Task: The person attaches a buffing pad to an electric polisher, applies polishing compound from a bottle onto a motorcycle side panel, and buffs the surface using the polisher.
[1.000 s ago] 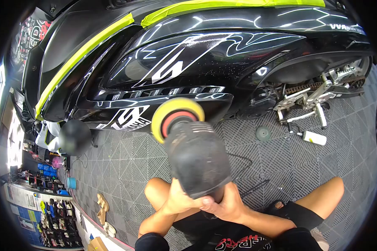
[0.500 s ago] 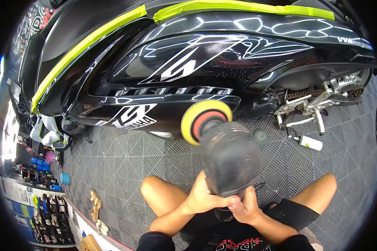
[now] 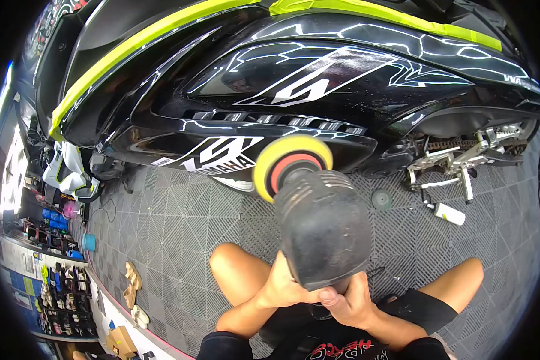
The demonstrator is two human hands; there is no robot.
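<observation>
L grip (image 3: 291, 285) & R grip (image 3: 354, 304) closed on polisher (image 3: 324, 231), prob. fully.

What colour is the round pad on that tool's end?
The round pad is yellow, around an orange-red ring; the head view shows it best.

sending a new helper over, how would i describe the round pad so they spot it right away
Find the glossy black motorcycle across the top of the view, then the dark power tool by its lower edge. The pad is the yellow disc with a red-orange ring at the tool's head. Unlike the long yellow-green tape strips, it is round.
</observation>
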